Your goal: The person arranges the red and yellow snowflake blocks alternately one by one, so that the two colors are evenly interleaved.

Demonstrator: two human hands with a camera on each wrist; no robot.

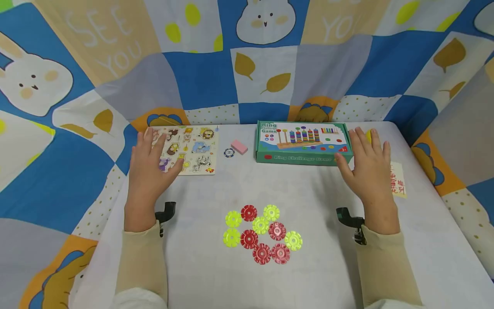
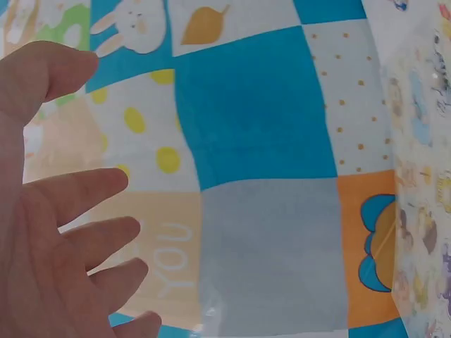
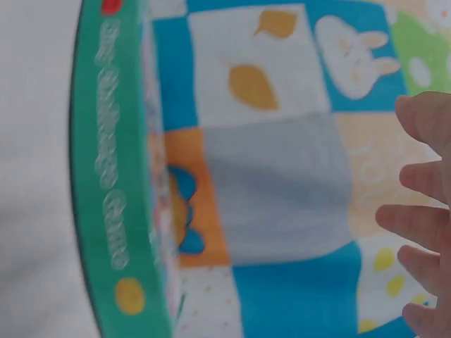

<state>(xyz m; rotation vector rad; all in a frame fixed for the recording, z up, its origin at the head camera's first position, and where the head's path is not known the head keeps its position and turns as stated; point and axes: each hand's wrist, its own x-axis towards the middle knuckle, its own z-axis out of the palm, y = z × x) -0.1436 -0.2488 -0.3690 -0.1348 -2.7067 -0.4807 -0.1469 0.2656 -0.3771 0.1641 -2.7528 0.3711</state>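
Note:
My left hand (image 1: 148,171) is held over the left side of the table with its fingers spread and nothing in it, nearest to a board with cartoon animals (image 1: 200,148). On the other side my right hand (image 1: 368,176) is likewise spread and holds nothing, next to the right end of a green Ring Challenge Game box (image 1: 297,159). Between the forearms lies a loose group of notched discs, some yellow-green (image 1: 231,237) and some red (image 1: 262,253). The left wrist view shows the left hand (image 2: 70,239) spread; the right wrist view has the right fingers (image 3: 416,225) extended.
Between board and box sit a pink block (image 1: 239,146) and a small dark-and-white chip (image 1: 229,152). A slip of paper with red writing (image 1: 398,182) lies partly behind the right hand. Patterned cloth (image 1: 200,77) hangs behind the white table (image 1: 216,283).

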